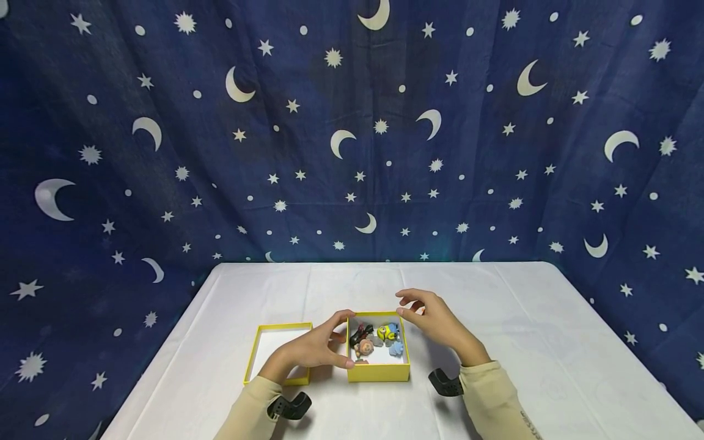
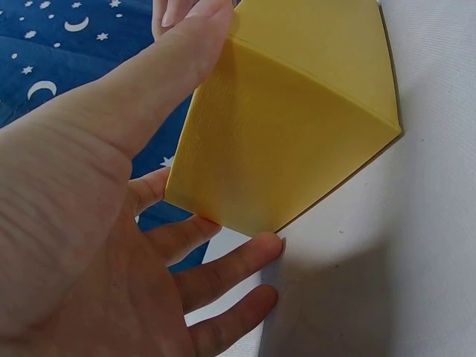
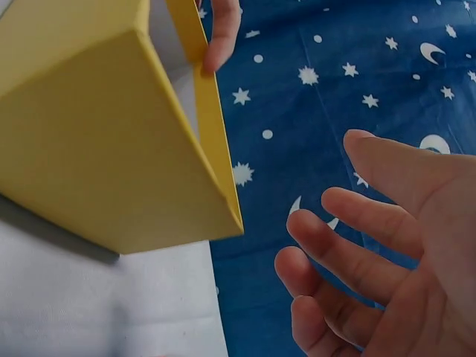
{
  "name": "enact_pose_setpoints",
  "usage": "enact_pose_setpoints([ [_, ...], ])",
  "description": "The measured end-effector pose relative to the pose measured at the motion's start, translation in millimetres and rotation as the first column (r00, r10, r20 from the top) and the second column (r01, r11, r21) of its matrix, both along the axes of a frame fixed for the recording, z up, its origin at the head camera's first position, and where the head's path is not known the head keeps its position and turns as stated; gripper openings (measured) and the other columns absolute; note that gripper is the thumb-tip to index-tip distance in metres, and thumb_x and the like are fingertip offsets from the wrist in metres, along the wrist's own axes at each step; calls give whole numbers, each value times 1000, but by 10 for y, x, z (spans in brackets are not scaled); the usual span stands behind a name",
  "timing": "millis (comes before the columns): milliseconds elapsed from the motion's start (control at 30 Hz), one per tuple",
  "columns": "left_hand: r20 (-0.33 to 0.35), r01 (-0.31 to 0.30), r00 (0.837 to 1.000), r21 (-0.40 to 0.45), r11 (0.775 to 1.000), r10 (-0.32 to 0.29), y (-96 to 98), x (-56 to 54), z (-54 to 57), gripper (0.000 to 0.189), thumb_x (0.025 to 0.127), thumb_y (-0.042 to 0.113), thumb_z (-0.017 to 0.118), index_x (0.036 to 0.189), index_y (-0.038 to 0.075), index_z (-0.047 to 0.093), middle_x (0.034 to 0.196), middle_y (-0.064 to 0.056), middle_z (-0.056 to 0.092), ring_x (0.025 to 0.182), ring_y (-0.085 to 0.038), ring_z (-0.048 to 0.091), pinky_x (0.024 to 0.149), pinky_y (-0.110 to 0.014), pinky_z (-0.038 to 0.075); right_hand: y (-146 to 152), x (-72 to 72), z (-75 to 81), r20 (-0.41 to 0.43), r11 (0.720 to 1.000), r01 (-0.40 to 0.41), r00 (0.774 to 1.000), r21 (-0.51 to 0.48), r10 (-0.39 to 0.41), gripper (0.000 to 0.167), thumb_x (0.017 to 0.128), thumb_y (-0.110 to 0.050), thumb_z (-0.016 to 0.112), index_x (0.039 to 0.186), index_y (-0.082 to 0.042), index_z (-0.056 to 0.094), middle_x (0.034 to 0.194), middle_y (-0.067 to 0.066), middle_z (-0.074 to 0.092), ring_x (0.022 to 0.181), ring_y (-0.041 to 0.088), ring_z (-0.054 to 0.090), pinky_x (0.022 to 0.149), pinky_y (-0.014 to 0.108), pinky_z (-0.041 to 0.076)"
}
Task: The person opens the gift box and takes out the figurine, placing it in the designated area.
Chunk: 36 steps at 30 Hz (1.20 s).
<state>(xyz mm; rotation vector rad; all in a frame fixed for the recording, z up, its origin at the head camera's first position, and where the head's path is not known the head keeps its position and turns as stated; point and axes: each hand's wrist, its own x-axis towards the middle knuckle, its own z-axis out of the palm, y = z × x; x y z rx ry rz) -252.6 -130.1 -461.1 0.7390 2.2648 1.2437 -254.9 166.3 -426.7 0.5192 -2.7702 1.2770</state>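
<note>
A yellow box (image 1: 378, 373) with a white inside stands uncovered on the table. My left hand (image 1: 313, 349) holds it at the left side, thumb at the near corner and a finger at the far corner. Inside lie a yellow Minion figure (image 1: 387, 332), a brown animal figure (image 1: 365, 348), a small light-blue piece (image 1: 396, 349) and a dark coiled cord-like thing (image 1: 360, 335). Off the box's far right corner hovers my right hand (image 1: 434, 318), fingers loosely bent. The right wrist view shows a gap between that hand (image 3: 387, 253) and the box (image 3: 111, 149).
Left of the box lies a shallow white tray-like lid (image 1: 275, 342) with a yellow rim, partly behind my left forearm. A white cloth covers the table (image 1: 495, 318). A dark blue curtain (image 1: 308, 159) with moons and stars hangs behind it.
</note>
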Motion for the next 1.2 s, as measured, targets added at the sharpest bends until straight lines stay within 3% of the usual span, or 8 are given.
enact_pose_setpoints([
  [167, -10, 2, 1000, -5, 1000, -2, 0, 1, 9, 97, 83, 30, 85, 157, 25, 23, 166, -11, 25, 135, -35, 51, 114, -56, 40, -71, 24, 19, 17, 1000, -14, 1000, 13, 14, 37, 96, -21, 70, 130, -6, 66, 118, 13, 72, 93, 16, 61, 76, 30, 49],
  [533, -2, 1, 1000, 1, 1000, -1, 0, -20, 2, 98, 84, 28, 85, 158, 23, 21, 165, -11, 26, 137, -36, 50, 114, -57, 41, -223, 59, -24, 13, 989, -149, 989, 8, 148, 36, 97, -18, 68, 130, -4, 65, 114, 11, 72, 90, 15, 58, 74, 26, 48],
  [833, -11, 12, 1000, -7, 1000, -12, -8, -26, -11, 97, 83, 34, 84, 157, 27, 22, 165, -11, 26, 136, -36, 51, 113, -57, 41, -363, 117, -116, 59, 970, -244, 968, -3, 243, 43, 93, -20, 74, 132, -5, 64, 115, 12, 72, 92, 20, 59, 72, 25, 48],
  [1033, -24, 16, 1000, -17, 1000, -16, -15, -27, -22, 96, 84, 36, 84, 157, 27, 22, 165, -9, 27, 135, -33, 52, 112, -55, 42, -453, 112, -219, 57, 949, -312, 948, -31, 314, 42, 89, -18, 78, 127, -5, 67, 110, 8, 74, 82, 15, 59, 66, 23, 49],
  [1200, -13, 17, 1000, 1, 1000, -17, -12, -28, -20, 96, 84, 32, 84, 157, 27, 22, 164, -8, 28, 136, -34, 50, 112, -54, 43, -494, 114, -271, 18, 948, -305, 952, 87, 305, 45, 83, -18, 84, 124, -9, 69, 106, 3, 75, 76, 12, 57, 64, 21, 46],
])
